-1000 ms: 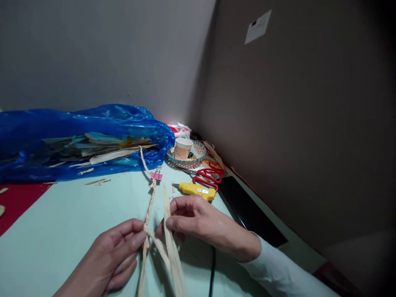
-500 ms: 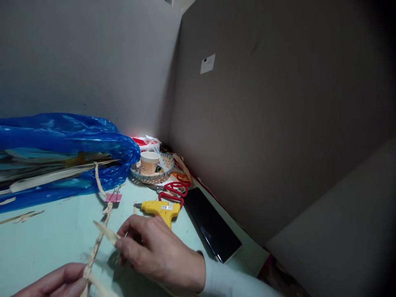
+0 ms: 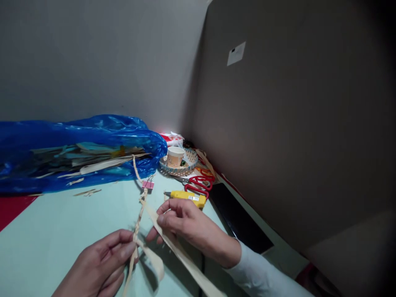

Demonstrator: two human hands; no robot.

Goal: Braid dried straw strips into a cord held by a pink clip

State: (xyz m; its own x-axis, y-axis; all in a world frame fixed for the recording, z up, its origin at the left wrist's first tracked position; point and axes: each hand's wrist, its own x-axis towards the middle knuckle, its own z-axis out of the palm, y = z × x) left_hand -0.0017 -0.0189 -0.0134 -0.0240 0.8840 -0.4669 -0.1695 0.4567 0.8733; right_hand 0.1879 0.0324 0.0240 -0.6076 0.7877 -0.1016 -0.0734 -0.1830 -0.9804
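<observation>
My left hand (image 3: 102, 264) pinches a braided straw cord (image 3: 138, 218) between thumb and fingers at its lower end. The cord runs up to a pink binder clip (image 3: 147, 184) lying on the pale green table (image 3: 55, 222). My right hand (image 3: 188, 225) is closed on a flat pale straw strip (image 3: 185, 262) that slants down to the right from the braid. Another loose strip (image 3: 154, 258) curls between the two hands.
A blue plastic bag (image 3: 77, 148) filled with dried strips lies at the back left. A paper cup (image 3: 175, 156) stands in a woven tray (image 3: 192, 163). Red scissors (image 3: 199, 183), a yellow glue gun (image 3: 187, 197) and a black phone (image 3: 238, 216) lie by the right wall.
The view swung right, then back left. My right hand has brought its strip across toward the braid, and my left hand is back in view, still pinching the cord.
</observation>
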